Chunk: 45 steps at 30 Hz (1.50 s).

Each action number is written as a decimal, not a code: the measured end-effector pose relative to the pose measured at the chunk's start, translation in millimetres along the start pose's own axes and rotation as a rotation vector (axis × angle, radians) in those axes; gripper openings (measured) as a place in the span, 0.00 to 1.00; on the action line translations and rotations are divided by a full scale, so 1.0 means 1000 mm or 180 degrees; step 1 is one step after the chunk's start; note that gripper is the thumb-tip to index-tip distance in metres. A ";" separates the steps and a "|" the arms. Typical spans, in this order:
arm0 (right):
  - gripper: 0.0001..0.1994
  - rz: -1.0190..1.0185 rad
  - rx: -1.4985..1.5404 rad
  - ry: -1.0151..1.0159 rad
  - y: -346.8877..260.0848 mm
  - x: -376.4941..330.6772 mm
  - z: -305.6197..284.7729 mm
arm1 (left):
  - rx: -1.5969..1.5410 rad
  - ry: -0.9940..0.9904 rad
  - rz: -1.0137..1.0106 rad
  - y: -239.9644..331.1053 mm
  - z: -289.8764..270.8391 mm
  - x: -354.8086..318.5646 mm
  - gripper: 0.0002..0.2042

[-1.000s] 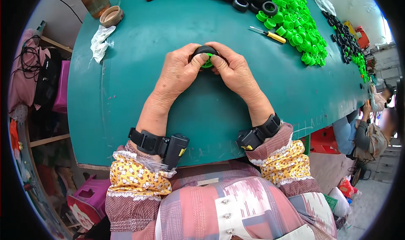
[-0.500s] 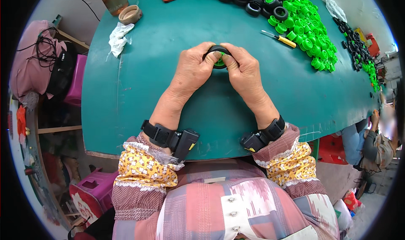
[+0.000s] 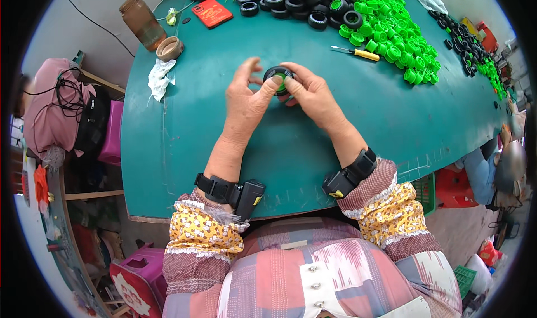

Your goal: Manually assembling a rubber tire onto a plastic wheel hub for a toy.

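Note:
Above the table's middle I have a small black toy tyre point(image 3: 272, 72) with a green wheel hub point(image 3: 281, 88) inside its ring. My right hand point(image 3: 313, 94) is closed around the tyre's right side, thumb on the face and some fingertips showing beneath. My left hand point(image 3: 246, 102) touches the hub with its thumb, while its other fingers are lifted apart, off the tyre's left edge and slightly blurred. The thumbs cover part of the hub, so how fully it sits in the tyre cannot be seen.
Black tyres point(image 3: 295, 3) and green hubs point(image 3: 394, 35) lie heaped at the back. A yellow-handled screwdriver point(image 3: 366, 54) lies before them. At the back left are a red phone case point(image 3: 212, 12), a brown bottle point(image 3: 142, 21), a round container point(image 3: 169, 48) and white tissue point(image 3: 160, 78).
My left fingers have come off the tyre and spread, with the thumb still on the hub. Both hands and the tyre have shifted slightly left in view; the whole view has shifted too.

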State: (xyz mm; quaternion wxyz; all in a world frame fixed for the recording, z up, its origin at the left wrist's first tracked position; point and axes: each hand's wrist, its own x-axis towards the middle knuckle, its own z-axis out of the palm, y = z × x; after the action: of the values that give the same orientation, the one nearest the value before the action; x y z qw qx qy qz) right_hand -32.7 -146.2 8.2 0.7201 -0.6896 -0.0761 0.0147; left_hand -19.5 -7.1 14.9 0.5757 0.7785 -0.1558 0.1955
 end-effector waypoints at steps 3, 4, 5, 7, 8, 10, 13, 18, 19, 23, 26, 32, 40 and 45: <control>0.18 0.0033 0.0040 0.0034 0.001 0.000 0.011 | -0.0714 -0.0878 -0.1010 -0.013 -0.003 0.002 0.13; 0.18 0.0016 0.0195 0.0157 0.002 -0.001 0.015 | -0.0709 -0.0874 -0.1020 -0.016 -0.001 0.003 0.13; 0.17 0.0173 0.0264 0.0297 0.000 0.003 0.019 | -0.0518 -0.0606 -0.0708 -0.018 0.000 0.005 0.12; 0.16 0.0161 0.0201 0.0396 0.001 0.008 0.021 | -0.0124 -0.0312 -0.0409 -0.016 0.004 0.009 0.10; 0.16 0.0139 0.0138 0.0484 0.001 0.010 0.022 | -0.0128 -0.0322 -0.0410 -0.017 0.007 0.010 0.10; 0.15 0.0133 0.0592 0.0683 0.009 0.021 0.032 | 0.0258 0.0124 -0.0172 -0.021 0.013 0.012 0.11; 0.15 0.0168 0.1245 0.0838 0.021 0.030 0.038 | 0.0044 0.0620 -0.0271 -0.021 0.023 0.017 0.12; 0.14 0.0296 0.1527 0.0739 0.009 0.021 0.057 | 0.0634 0.0617 -0.0356 -0.017 0.009 0.014 0.14; 0.13 0.0311 0.1572 0.0740 0.013 0.023 0.055 | 0.0766 0.0588 -0.0221 -0.015 0.009 0.012 0.14; 0.13 0.0267 0.2031 0.0614 0.015 0.021 0.049 | 0.1174 0.0507 0.0379 -0.011 0.011 0.009 0.14; 0.14 0.0513 0.2649 0.0632 0.011 0.015 0.048 | 0.1279 0.0384 0.0513 -0.014 0.013 0.007 0.12; 0.15 0.0556 0.2354 0.0653 0.004 0.011 0.045 | 0.1148 0.0482 0.0760 -0.018 0.013 0.006 0.11; 0.15 0.0512 0.2448 0.0914 0.015 0.015 0.044 | 0.1402 0.0274 0.0641 -0.005 0.018 0.000 0.11; 0.14 0.0705 0.2510 0.0788 0.009 0.016 0.040 | 0.1495 0.0284 0.0569 -0.009 0.018 -0.001 0.12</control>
State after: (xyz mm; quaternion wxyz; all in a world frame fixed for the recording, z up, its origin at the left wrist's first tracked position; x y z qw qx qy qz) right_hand -21.9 -104.1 2.6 0.9264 -0.3621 0.0968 0.0370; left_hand -13.9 -21.8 1.9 0.3658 0.8647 -0.1487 0.3105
